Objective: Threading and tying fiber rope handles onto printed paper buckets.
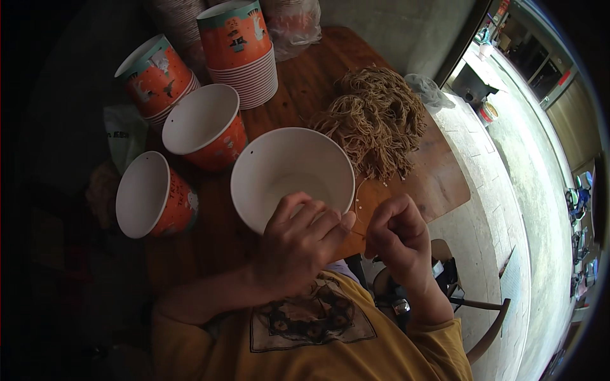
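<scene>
A large white-lined paper bucket (292, 159) stands right in front of me, its mouth tilted toward me and a small hole near its far left rim. My left hand (302, 238) is bent over the bucket's near rim, fingers curled and fingertips pinched together at the rim's right side. To the right of it, my right hand (400, 238) is closed in a pinch, with a thin tan cord (359, 232) running between the two hands. The cord's ends are hidden by my fingers. A big tangled bundle of tan cords (378, 120) lies on the table just beyond my right hand.
Two single orange paper buckets (143, 197) (203, 120) stand at the left. Behind them rise nested stacks of buckets (244, 76) (155, 79) and plastic-wrapped stacks (292, 25). The wooden table (445, 181) ends at the right, above a chair (495, 324).
</scene>
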Demonstrator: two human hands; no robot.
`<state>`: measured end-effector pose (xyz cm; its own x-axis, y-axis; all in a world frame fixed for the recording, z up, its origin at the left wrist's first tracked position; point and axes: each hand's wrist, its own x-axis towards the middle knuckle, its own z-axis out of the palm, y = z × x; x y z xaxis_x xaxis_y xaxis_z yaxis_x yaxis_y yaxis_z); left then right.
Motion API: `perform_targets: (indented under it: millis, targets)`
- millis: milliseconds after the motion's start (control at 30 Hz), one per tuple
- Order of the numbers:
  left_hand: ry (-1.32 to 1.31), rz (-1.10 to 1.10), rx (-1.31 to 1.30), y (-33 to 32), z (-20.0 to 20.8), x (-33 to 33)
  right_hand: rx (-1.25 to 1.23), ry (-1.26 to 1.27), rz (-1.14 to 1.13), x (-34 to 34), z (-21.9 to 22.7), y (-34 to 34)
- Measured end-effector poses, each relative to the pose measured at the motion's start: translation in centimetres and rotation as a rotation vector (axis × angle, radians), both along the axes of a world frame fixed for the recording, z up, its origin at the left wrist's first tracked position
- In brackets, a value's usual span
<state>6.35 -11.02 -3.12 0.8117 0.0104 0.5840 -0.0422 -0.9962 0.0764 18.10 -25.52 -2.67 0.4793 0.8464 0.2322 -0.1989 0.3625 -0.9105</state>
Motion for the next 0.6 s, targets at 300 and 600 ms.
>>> perform_targets:
  millis: [300,600]
  targets:
    - [0.130,-0.071,0.039,5.4,0.7,-3.2,-0.408,0.006,0.228,0.6,2.8,-0.6]
    - [0.263,0.079,-0.129,10.8,2.3,-5.5,0.398,0.239,0.222,5.2,3.1,0.2]
